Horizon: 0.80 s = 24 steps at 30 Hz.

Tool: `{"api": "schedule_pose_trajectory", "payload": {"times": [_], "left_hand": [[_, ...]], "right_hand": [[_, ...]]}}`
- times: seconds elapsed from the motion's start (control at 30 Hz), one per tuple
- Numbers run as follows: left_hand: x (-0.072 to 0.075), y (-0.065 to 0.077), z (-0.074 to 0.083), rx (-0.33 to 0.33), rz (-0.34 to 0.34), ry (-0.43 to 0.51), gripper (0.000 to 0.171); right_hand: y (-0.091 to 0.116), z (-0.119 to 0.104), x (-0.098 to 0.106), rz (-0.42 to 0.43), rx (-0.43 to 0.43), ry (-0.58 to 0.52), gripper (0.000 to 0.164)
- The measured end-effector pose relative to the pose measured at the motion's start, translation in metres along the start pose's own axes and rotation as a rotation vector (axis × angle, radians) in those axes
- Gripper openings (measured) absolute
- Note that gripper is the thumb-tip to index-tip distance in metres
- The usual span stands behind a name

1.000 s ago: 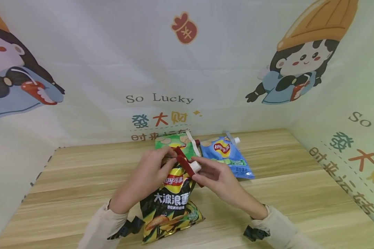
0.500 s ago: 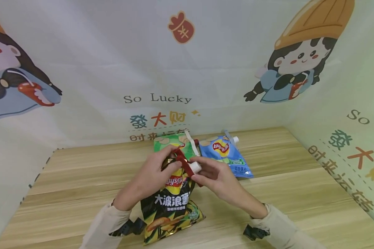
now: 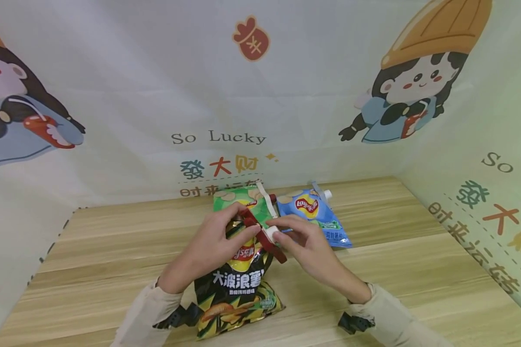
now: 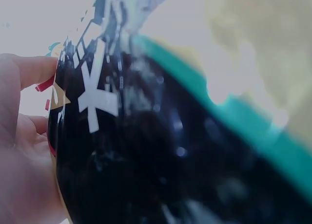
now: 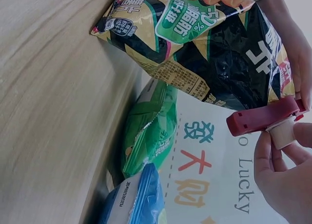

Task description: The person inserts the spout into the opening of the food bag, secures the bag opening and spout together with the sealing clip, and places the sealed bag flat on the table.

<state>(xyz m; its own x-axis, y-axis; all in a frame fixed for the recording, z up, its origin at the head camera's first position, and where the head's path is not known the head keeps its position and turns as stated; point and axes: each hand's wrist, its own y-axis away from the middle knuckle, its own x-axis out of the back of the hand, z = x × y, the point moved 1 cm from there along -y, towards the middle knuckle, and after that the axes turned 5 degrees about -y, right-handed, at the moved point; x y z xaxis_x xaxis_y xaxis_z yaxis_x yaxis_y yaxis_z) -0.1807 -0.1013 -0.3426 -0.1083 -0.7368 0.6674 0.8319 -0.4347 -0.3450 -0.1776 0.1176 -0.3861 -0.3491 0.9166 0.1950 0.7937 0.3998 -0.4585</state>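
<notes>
A black bag of potato chips [image 3: 232,289] stands tilted over the wooden table, a dark red bag clip [image 3: 275,250] with a white cap [image 3: 271,233] lying across its top. My left hand [image 3: 210,243] pinches the clip and bag top between thumb and fingers, from the left. On the other side, my right hand [image 3: 308,246] holds the white cap between thumb and fingertips. The right wrist view shows the red clip [image 5: 261,118] jutting past the bag's top edge, the fingers right at the cap. In the left wrist view the bag [image 4: 146,136] covers most of the scene.
Behind the black bag lies a green chip bag [image 3: 230,193] with a white clip [image 3: 267,200] on it. A blue chip bag [image 3: 301,205] with a pale clip and white cap [image 3: 328,194] lies to its right. A printed cloth backdrop [image 3: 308,120] stands around the table [image 3: 417,250].
My right thumb and fingers have moved from the clip's near end onto the white cap, leaving that red end exposed. My left thumb has slid a little rightward along the clip.
</notes>
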Motion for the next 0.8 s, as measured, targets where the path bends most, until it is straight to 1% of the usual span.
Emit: {"api": "schedule_pose_trajectory", "payload": {"times": [0.2,0.23,0.3,0.47,0.57,0.67,0.8], "left_hand": [[-0.0008,-0.0003,-0.0007,-0.025,0.009,-0.011,0.024],[-0.0009,-0.0003,-0.0009,-0.031,0.011,-0.011,0.023],[-0.0011,-0.0001,-0.0014,-0.037,0.018,-0.002,0.022],[-0.0012,0.0002,-0.0008,-0.042,0.031,0.016,0.018],[-0.0011,0.0002,0.0004,-0.043,0.032,0.007,0.016],[-0.0008,0.0,0.0017,-0.06,0.03,-0.004,0.015],[0.0007,0.0008,0.0047,-0.091,0.019,-0.011,0.015]], "right_hand": [[0.0006,0.0011,-0.0003,0.0,0.01,-0.004,0.026],[0.0005,0.0008,-0.0002,-0.005,0.001,-0.002,0.027],[0.0,0.0005,-0.0004,-0.027,-0.052,0.008,0.029],[-0.0016,-0.0006,-0.0022,-0.13,-0.19,0.028,0.044],[-0.0021,-0.0018,-0.0023,-0.154,-0.206,0.009,0.047],[-0.0018,-0.0028,-0.0008,-0.157,-0.216,-0.026,0.046],[-0.0009,-0.0033,0.0003,-0.156,-0.219,-0.035,0.043]]}}
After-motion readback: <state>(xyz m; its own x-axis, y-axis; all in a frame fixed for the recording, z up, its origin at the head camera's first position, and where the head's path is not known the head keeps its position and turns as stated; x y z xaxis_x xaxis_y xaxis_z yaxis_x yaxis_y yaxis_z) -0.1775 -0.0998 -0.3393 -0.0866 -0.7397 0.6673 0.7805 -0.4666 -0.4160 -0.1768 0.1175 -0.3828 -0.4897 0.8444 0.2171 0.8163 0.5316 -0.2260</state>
